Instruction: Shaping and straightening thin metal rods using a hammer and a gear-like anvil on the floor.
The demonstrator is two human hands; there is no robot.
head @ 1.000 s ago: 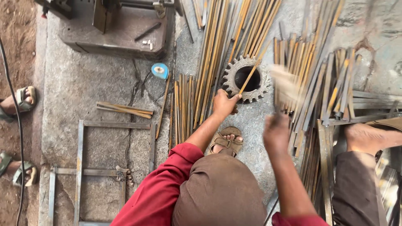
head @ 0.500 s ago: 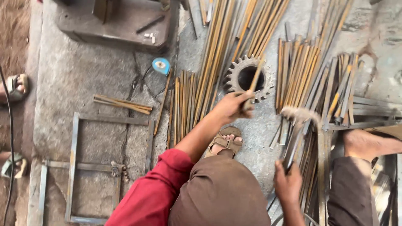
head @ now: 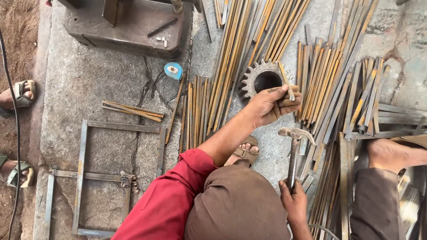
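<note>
The left hand (head: 269, 106) is closed around a short metal strip (head: 284, 80), resting on the gear wheel (head: 260, 80) at 12 o'clock; it looks stiff and light. The right hand (head: 293, 202) grips the hammer (head: 294, 151) low on its handle.

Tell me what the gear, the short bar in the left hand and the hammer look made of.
Gear: looks like cast or cut steel, dull grey, rough with rust-brown patches on the teeth.
Short bar in the left hand: apparently mild steel strip, orange surface rust like the bars around it.
Hammer in the right hand: steel head, worn grey; the handle looks like metal too, though that is less certain.
</note>
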